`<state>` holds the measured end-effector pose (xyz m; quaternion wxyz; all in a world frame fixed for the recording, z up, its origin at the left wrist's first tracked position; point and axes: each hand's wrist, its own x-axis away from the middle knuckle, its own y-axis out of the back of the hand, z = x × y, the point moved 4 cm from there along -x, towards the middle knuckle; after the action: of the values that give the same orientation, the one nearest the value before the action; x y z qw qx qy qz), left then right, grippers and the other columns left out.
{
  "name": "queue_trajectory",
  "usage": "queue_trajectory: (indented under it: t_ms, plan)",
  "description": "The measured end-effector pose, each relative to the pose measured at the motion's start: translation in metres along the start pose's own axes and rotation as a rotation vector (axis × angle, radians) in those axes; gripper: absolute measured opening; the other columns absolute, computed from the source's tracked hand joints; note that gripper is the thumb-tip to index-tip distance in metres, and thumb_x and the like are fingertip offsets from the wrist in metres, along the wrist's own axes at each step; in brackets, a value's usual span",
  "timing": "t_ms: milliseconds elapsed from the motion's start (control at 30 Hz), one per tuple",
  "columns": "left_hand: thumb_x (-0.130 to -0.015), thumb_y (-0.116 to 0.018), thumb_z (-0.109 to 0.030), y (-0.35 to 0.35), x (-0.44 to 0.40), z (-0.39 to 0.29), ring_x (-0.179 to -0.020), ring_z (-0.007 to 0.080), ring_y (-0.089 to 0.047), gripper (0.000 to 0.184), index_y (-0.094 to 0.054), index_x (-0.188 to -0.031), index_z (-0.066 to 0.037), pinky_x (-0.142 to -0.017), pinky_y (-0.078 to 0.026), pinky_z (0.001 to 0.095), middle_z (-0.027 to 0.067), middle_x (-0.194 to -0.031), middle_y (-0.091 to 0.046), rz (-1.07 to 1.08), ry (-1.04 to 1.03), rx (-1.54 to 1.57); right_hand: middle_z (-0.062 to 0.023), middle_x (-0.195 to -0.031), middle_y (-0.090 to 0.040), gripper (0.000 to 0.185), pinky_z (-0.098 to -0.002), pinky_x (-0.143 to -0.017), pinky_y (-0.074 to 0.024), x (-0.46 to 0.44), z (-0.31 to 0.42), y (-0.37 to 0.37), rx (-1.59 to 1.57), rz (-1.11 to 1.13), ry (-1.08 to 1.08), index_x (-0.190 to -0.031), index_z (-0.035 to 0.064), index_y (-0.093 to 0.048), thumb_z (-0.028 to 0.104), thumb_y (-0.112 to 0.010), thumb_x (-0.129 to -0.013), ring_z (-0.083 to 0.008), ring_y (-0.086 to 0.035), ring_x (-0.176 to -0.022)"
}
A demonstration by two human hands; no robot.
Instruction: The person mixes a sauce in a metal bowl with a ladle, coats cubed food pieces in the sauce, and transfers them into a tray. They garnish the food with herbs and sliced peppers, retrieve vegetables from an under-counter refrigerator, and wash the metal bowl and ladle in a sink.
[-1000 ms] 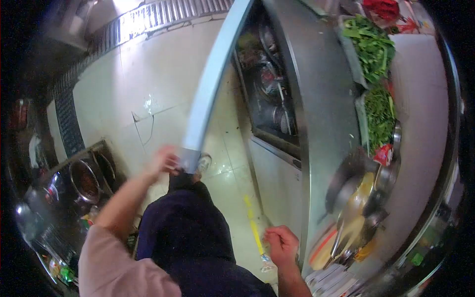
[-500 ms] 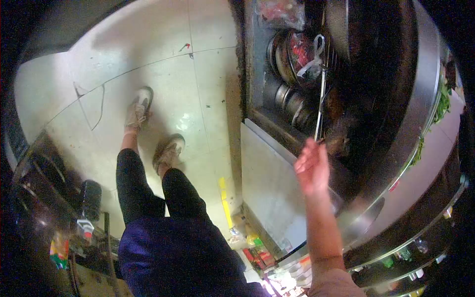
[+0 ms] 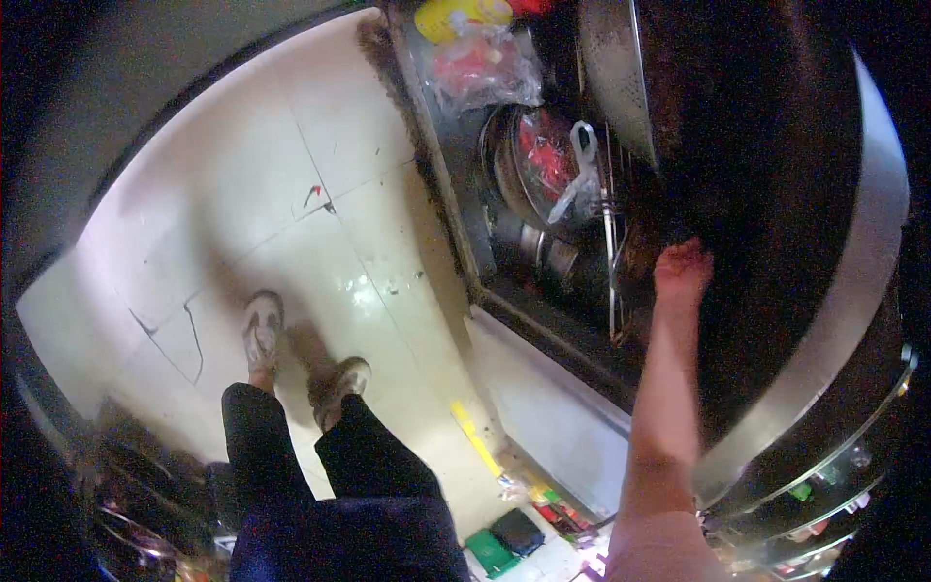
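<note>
My right hand (image 3: 683,270) reaches into the dark space under the steel counter (image 3: 842,320), its fingers curled. What it holds, if anything, is lost in the dark. To its left is a thin metal rack (image 3: 611,242). Beyond the rack, a clear plastic bag with red contents (image 3: 548,160) rests on round metal pans (image 3: 499,170). A perforated metal vessel (image 3: 618,78) stands above the hand in the view. My left hand is out of view.
A yellow packet (image 3: 461,16) and another plastic bag with red contents (image 3: 480,68) lie at the top. A pale panel (image 3: 543,407) borders the opening. Below are a green container (image 3: 493,553) and a dark one (image 3: 517,531). My feet stand on the tiled floor (image 3: 320,262).
The view has turned from the counter top with greens to the space below it. My right hand has gone deeper inside. My left hand has left the blue-white door edge and dropped from view.
</note>
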<state>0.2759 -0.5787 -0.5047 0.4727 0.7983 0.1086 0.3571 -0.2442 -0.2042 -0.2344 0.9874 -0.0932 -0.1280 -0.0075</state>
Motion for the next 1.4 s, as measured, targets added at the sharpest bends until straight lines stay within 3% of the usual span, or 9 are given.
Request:
queue_trajectory:
  t_ms: [33, 133, 200, 400, 700, 1200, 1400]
  plan:
    - [-0.084, -0.059, -0.044, -0.005, -0.004, 0.000, -0.106, 0.0263, -0.054, 0.064, -0.044, -0.133, -0.007, -0.092, -0.043, 0.0393, 0.0169, -0.119, -0.053, 0.009, -0.006, -0.004, -0.0034, -0.081, -0.068, 0.043, -0.0318, -0.062, -0.0517, -0.011, 0.007, 0.006, 0.027, -0.015, 0.079, -0.088, 0.0106, -0.063, 0.046, -0.040, -0.095, -0.0166, -0.059, -0.065]
    - [-0.084, -0.060, -0.042, -0.026, -0.036, -0.002, -0.108, 0.0270, -0.053, 0.064, -0.044, -0.134, -0.007, -0.093, -0.043, 0.0398, 0.0170, -0.121, -0.052, 0.009, -0.021, -0.001, -0.0104, -0.101, -0.067, 0.041, -0.0383, -0.079, -0.0521, -0.048, 0.035, 0.040, 0.097, -0.568, 0.224, -0.104, 0.0058, -0.061, 0.044, -0.050, -0.092, -0.0248, -0.063, -0.087]
    - [-0.083, -0.060, -0.041, -0.035, -0.073, -0.006, -0.109, 0.0275, -0.052, 0.064, -0.043, -0.134, -0.007, -0.093, -0.042, 0.0401, 0.0171, -0.122, -0.051, -0.013, -0.044, -0.008, -0.0109, -0.102, -0.066, 0.041, -0.0384, -0.080, -0.0517, -0.064, 0.042, 0.053, 0.123, -0.690, 0.258, -0.105, 0.0055, -0.061, 0.043, -0.051, -0.091, -0.0252, -0.062, -0.088]
    - [-0.083, -0.061, -0.038, -0.034, -0.120, 0.003, -0.112, 0.0289, -0.050, 0.064, -0.042, -0.136, -0.008, -0.095, -0.041, 0.0410, 0.0173, -0.125, -0.049, -0.066, -0.098, -0.074, -0.0123, -0.104, -0.065, 0.042, -0.0385, -0.082, -0.0504, -0.113, 0.062, 0.052, 0.201, -0.653, 0.333, -0.107, 0.0048, -0.060, 0.042, -0.053, -0.090, -0.0265, -0.061, -0.091]
    - [-0.082, -0.063, -0.034, 0.061, -0.135, 0.050, -0.116, 0.0310, -0.047, 0.065, -0.040, -0.137, -0.008, -0.097, -0.039, 0.0424, 0.0177, -0.129, -0.045, -0.175, -0.070, -0.169, -0.0143, -0.108, -0.063, 0.043, -0.0388, -0.085, -0.0486, -0.144, 0.080, 0.037, 0.352, -0.614, 0.426, -0.111, 0.0037, -0.058, 0.041, -0.056, -0.088, -0.0283, -0.060, -0.096]
    - [-0.080, -0.065, -0.027, 0.222, -0.075, 0.105, -0.123, 0.0346, -0.043, 0.069, -0.037, -0.140, -0.010, -0.101, -0.036, 0.0448, 0.0184, -0.137, -0.040, -0.311, 0.017, -0.177, -0.0177, -0.114, -0.060, 0.049, -0.0393, -0.090, -0.0456, -0.102, 0.088, -0.004, 0.913, -0.625, 0.511, -0.117, 0.0018, -0.054, 0.038, -0.062, -0.085, -0.0313, -0.057, -0.103]
    - [-0.080, -0.066, -0.024, 0.313, -0.034, 0.070, -0.126, 0.0360, -0.041, 0.070, -0.035, -0.142, -0.010, -0.103, -0.035, 0.0458, 0.0186, -0.140, -0.038, -0.462, -0.180, -0.161, -0.0191, -0.116, -0.059, 0.051, -0.0395, -0.093, -0.0444, -0.075, 0.093, -0.013, 1.093, -0.647, 0.536, -0.119, 0.0011, -0.053, 0.037, -0.064, -0.084, -0.0326, -0.056, -0.106]
